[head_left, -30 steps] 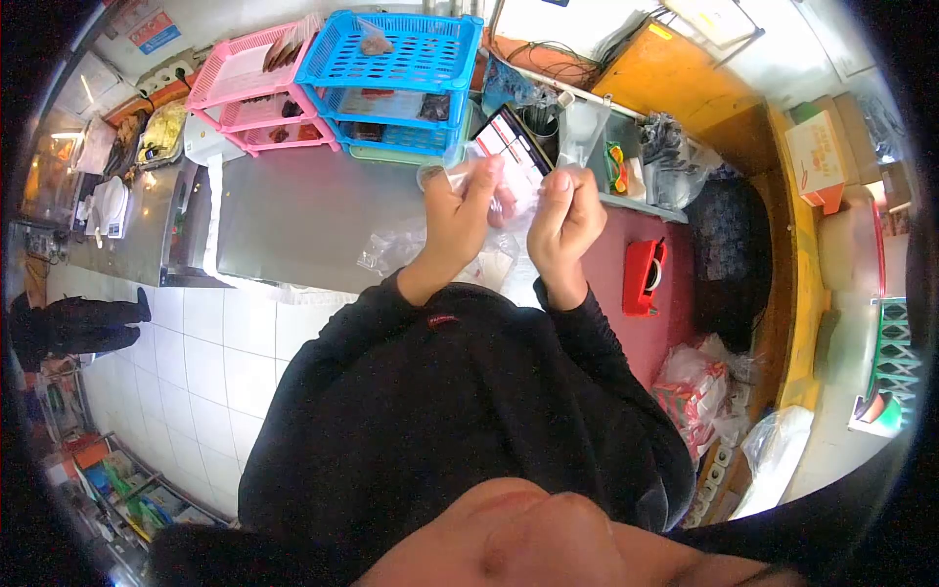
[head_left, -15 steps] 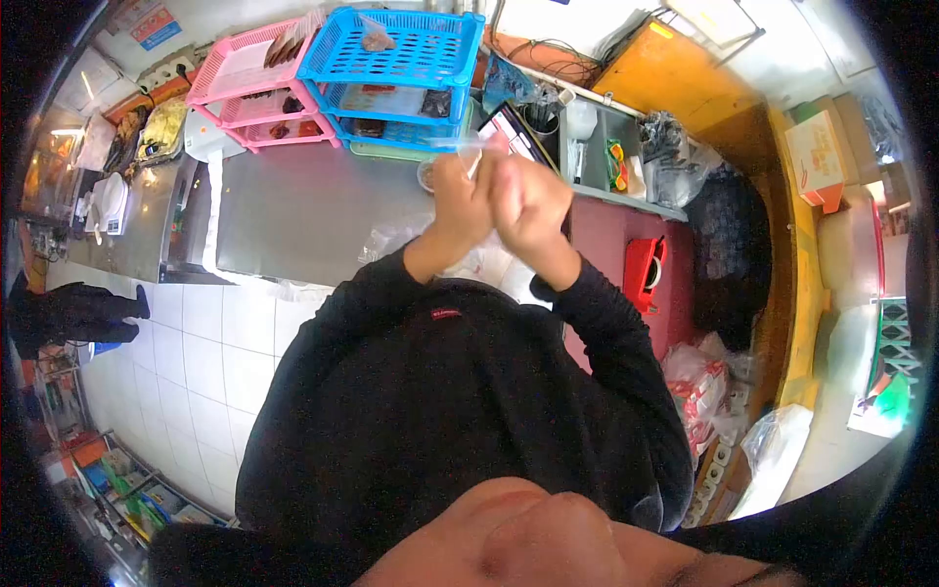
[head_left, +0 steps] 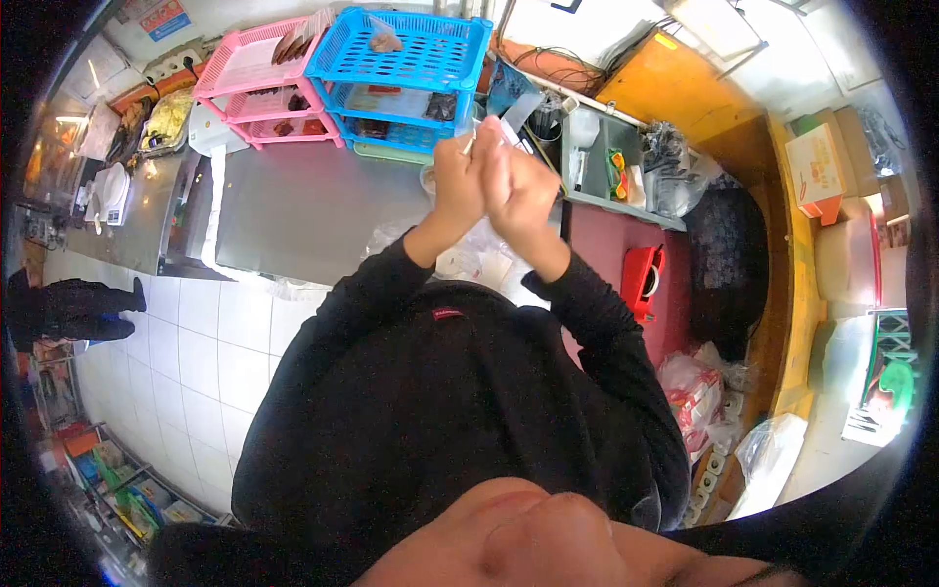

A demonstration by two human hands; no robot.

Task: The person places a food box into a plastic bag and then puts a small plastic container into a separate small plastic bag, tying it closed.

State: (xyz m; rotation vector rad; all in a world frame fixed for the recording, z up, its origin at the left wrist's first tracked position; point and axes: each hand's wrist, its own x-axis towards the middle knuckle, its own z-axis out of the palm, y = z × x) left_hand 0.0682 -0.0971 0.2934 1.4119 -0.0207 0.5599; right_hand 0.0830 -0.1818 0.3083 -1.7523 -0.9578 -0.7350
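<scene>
My left hand (head_left: 456, 188) and my right hand (head_left: 524, 188) are raised in front of my chest, closed and pressed close together. A pale, see-through strip (head_left: 522, 110) shows just beyond the fingertips, perhaps thin plastic. What the fingers pinch is too small and too hidden to name. Behind the left wrist, a small round tub (head_left: 427, 179) is partly covered at the edge of the metal counter (head_left: 303, 210). Crumpled clear plastic (head_left: 386, 238) lies below it, beside my left sleeve.
Blue tiered baskets (head_left: 401, 54) and pink tiered baskets (head_left: 256, 73) hold small bagged goods at the back. A grey divided bin (head_left: 608, 137) stands to the right, above a red tape dispenser (head_left: 643, 284). Another person's dark-clothed legs (head_left: 83, 308) are at far left.
Both hands stay together; the right hand has shifted slightly left and the fingertips are higher. The see-through strip, level before, now angles up beyond the fingers.
</scene>
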